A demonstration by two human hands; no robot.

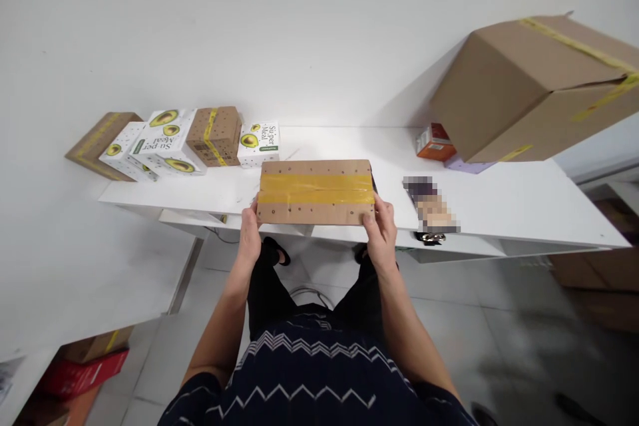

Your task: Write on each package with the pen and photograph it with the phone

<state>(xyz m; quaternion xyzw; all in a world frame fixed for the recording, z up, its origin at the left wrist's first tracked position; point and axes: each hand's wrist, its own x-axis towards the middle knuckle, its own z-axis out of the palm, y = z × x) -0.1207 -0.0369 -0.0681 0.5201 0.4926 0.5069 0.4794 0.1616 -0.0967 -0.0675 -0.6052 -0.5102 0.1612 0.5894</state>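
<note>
A brown cardboard box (315,212) with a wide band of yellow tape across its top face sits between my two hands, over the front edge of the white desk (344,146). My left hand (249,231) grips the box's left end, fingers mostly hidden behind it. Around the right front corner closes my right hand (381,229), its thumb on the near edge. Small dark printed marks dot the cardboard. Whether the underside of the box rests on the desk I cannot tell.
White avocado-print boxes (167,136) and taped brown boxes (215,136) line the back left. At the right, a large carton (504,86) stands above an orange box (434,143) and a purple box (466,164). A pixelated item (432,205) lies near the front edge.
</note>
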